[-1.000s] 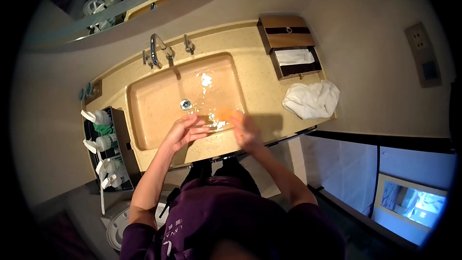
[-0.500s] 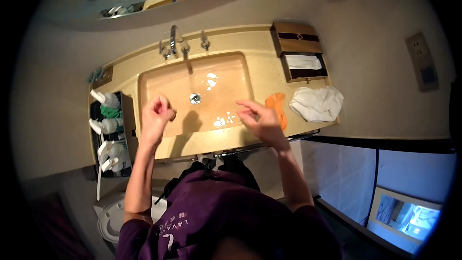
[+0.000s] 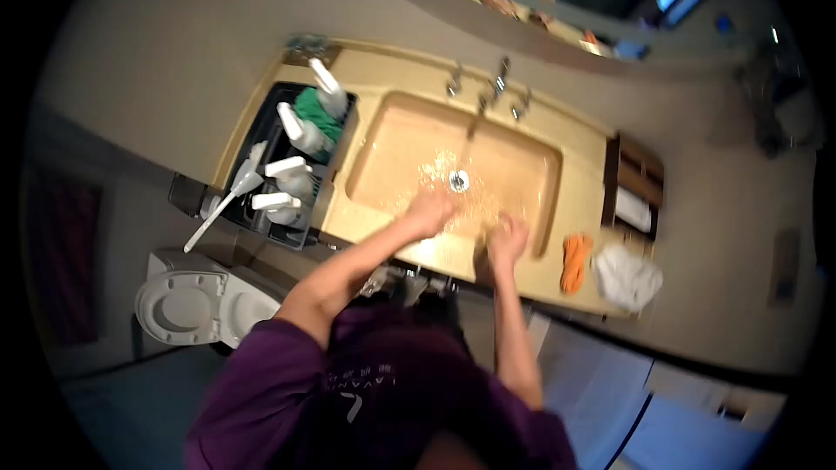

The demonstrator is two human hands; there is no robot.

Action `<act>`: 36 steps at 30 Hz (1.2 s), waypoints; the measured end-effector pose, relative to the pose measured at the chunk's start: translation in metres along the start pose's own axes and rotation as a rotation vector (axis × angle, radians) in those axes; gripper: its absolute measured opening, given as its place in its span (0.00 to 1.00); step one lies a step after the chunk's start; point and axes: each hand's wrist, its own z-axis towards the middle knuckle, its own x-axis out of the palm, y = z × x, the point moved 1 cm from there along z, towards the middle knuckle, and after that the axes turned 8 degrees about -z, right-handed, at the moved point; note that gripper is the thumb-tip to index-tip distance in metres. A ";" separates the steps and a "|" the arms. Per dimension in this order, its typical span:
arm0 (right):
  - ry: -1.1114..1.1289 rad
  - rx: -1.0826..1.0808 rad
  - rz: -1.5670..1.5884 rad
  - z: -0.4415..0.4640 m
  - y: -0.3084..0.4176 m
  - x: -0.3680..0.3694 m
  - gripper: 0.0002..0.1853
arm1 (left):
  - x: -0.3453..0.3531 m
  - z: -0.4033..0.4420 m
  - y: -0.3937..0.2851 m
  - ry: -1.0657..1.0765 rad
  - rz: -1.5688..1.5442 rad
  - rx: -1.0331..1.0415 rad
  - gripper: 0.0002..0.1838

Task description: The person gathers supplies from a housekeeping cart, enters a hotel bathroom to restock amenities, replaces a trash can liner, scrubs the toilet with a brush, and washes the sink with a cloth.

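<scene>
Both of my hands are over the front part of a beige sink (image 3: 544, 200). My left hand (image 3: 433, 211) hangs just in front of the metal drain (image 3: 459, 180), its fingers smeared by motion. To its right, near the front rim, my right hand (image 3: 508, 239) looks partly curled, but it is too blurred to tell its grip. No object shows in either hand. Rippled, glinting water covers the basin floor around the drain. At the back, the chrome faucet (image 3: 501, 78) stands between two handles.
Left of the sink, a black caddy (image 3: 326, 196) holds several white spray bottles (image 3: 300, 135), a green cloth (image 3: 315, 113) and a white long-handled brush (image 3: 222, 206). An orange cloth or glove (image 3: 575, 263), a white cloth (image 3: 627, 278) and a brown box (image 3: 634, 183) sit right. A toilet (image 3: 178, 305) stands lower left.
The view has turned left and tilted, bringing more of the caddy and toilet into sight. My hands have moved closer together, lower over the basin. The water now looks more rippled.
</scene>
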 end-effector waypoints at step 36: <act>-0.190 0.426 0.345 -0.308 -0.089 -0.178 0.11 | -0.226 -0.170 -0.008 0.005 -0.506 -0.306 0.21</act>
